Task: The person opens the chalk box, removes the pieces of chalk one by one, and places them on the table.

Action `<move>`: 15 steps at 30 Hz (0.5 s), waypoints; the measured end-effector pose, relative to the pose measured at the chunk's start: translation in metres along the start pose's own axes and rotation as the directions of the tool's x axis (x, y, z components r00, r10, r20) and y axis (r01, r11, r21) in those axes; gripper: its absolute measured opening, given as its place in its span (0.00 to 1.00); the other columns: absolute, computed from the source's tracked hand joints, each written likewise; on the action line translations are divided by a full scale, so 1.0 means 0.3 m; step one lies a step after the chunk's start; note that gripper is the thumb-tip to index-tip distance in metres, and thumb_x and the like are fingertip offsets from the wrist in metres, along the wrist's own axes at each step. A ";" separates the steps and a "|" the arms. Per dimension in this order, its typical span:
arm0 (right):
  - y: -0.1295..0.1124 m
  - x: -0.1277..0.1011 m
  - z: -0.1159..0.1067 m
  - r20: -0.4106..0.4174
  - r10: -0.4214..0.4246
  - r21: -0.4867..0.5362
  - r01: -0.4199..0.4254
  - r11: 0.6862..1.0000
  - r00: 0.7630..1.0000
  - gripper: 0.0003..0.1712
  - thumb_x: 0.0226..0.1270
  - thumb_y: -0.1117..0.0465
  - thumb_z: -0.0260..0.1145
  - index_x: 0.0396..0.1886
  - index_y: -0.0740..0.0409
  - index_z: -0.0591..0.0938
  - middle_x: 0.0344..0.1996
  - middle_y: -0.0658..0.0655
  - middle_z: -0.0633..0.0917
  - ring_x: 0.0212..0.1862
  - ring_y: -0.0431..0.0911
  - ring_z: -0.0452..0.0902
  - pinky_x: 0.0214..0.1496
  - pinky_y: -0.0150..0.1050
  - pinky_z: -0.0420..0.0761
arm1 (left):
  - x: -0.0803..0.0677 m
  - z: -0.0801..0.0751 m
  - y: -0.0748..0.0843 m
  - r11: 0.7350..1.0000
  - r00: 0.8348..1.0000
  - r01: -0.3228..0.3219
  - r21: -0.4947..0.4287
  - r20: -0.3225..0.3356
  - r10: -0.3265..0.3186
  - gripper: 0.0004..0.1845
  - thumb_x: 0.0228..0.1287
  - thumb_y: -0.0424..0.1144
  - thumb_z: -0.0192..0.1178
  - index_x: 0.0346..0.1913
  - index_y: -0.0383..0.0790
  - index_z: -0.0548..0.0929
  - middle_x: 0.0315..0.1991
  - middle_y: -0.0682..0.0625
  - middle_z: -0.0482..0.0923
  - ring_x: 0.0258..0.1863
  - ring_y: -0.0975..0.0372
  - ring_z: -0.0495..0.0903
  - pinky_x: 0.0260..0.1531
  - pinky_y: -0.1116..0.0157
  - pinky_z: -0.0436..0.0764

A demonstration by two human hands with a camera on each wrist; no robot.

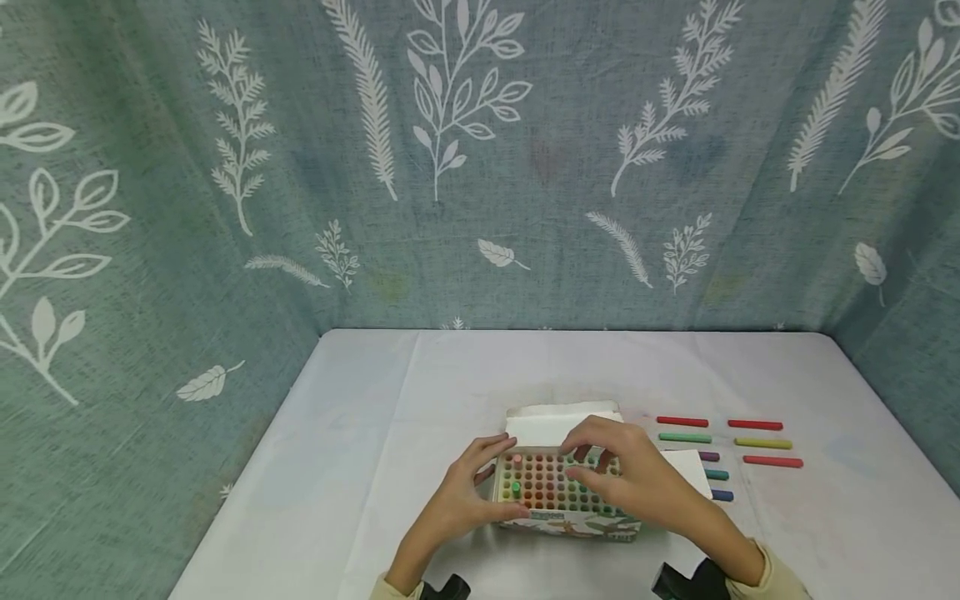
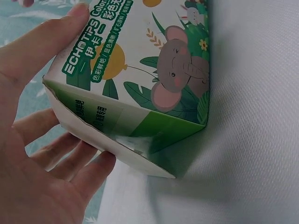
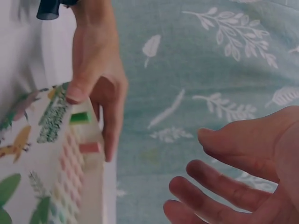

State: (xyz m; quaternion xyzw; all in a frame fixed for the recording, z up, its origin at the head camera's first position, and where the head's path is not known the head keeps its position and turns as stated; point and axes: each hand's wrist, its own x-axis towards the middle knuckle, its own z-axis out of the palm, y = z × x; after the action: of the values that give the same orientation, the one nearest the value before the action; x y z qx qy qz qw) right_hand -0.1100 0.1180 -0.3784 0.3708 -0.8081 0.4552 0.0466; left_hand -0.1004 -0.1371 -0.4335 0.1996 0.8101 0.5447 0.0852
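An open cardboard box (image 1: 570, 527) stands on the white table (image 1: 375, 400), packed with a grid of coloured chalk sticks. A pink stick (image 1: 517, 459) and a green stick (image 1: 515, 486) stand higher than the rest at its left side. My left hand (image 1: 480, 483) grips the box's left end, with the thumb on the printed front. In the left wrist view the thumb and fingers of the left hand (image 2: 42, 154) wrap the box (image 2: 154, 70). My right hand (image 1: 592, 458) hovers over the sticks, fingers loosely bent. In the right wrist view the right hand (image 3: 224, 177) holds nothing.
Several loose sticks lie in two columns to the right of the box, among them a red one (image 1: 682, 422), a green one (image 1: 684, 437) and a yellow one (image 1: 762, 443). The box's white flap (image 1: 562, 425) folds back behind it. Leaf-print curtains (image 1: 480, 167) enclose the table.
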 end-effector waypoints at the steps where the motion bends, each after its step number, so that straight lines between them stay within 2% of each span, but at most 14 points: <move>1: 0.001 0.004 0.008 0.016 0.012 -0.006 -0.012 1.000 1.000 0.10 0.61 0.64 0.69 0.41 0.49 0.83 0.38 0.48 0.82 0.38 0.38 0.77 0.30 0.33 0.82 | 0.002 0.003 -0.011 1.000 1.000 -0.003 0.001 -0.001 0.003 0.42 0.48 0.35 0.74 0.68 0.39 0.67 0.67 0.37 0.59 0.66 0.42 0.59 0.60 0.43 0.67; 8: 0.025 0.042 0.068 0.080 0.041 -0.017 -0.040 0.999 0.996 0.11 0.60 0.67 0.68 0.43 0.53 0.83 0.39 0.52 0.82 0.37 0.41 0.77 0.31 0.33 0.82 | 0.018 0.012 -0.101 0.999 1.000 -0.011 0.037 -0.019 0.012 0.44 0.47 0.40 0.75 0.69 0.46 0.67 0.68 0.45 0.59 0.66 0.48 0.60 0.61 0.48 0.69; 12: 0.044 0.063 0.104 0.084 0.031 -0.025 -0.029 0.999 0.996 0.09 0.60 0.68 0.67 0.41 0.58 0.83 0.38 0.54 0.82 0.36 0.42 0.77 0.30 0.32 0.82 | 0.019 0.011 -0.104 0.999 1.000 -0.009 0.042 -0.023 0.010 0.44 0.47 0.41 0.75 0.69 0.46 0.67 0.68 0.46 0.59 0.66 0.48 0.60 0.60 0.48 0.70; 15: 0.061 0.073 0.128 0.085 0.031 -0.029 -0.029 0.999 0.996 0.09 0.59 0.69 0.67 0.41 0.60 0.83 0.37 0.55 0.81 0.35 0.42 0.77 0.30 0.32 0.82 | 0.017 0.013 -0.076 1.000 1.000 -0.011 0.027 -0.015 0.011 0.43 0.47 0.37 0.75 0.69 0.43 0.67 0.68 0.42 0.58 0.66 0.46 0.60 0.60 0.46 0.69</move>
State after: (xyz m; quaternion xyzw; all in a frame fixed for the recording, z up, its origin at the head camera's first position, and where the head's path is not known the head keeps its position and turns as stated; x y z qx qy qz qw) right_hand -0.1274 0.0820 -0.4044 0.3771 -0.8211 0.4284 0.0104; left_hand -0.1090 -0.1390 -0.4557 0.2012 0.8169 0.5356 0.0733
